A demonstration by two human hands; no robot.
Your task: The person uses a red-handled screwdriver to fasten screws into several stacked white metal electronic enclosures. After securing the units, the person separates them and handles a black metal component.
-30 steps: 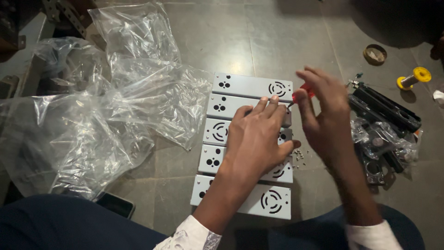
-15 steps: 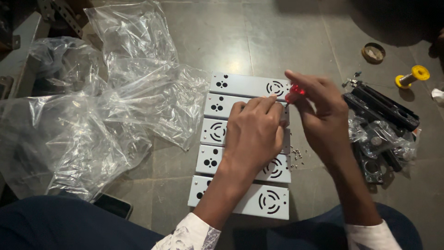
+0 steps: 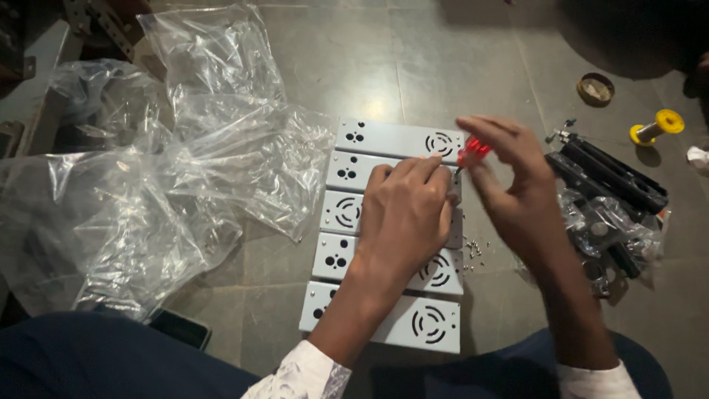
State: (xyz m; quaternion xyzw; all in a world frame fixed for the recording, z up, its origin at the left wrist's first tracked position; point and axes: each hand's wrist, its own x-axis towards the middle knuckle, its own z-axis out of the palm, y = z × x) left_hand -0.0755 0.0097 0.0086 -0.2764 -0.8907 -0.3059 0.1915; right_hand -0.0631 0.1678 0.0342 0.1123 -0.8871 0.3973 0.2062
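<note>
The left hand [image 3: 410, 210] lies flat, fingers together, pressing on the second and third of five grey metal plates [image 3: 384, 229] stacked in a column on the tiled floor [image 3: 332, 66]. At its two o'clock, the right hand [image 3: 517, 192] pinches a red-handled screwdriver [image 3: 471, 151], tip down by the left fingertips. A slip could jab those fingers. The loose screws [image 3: 473, 250] at four o'clock could scatter if brushed.

grey tiled floor [image 3: 443, 59], dim light, shadowed upper right corner
</note>
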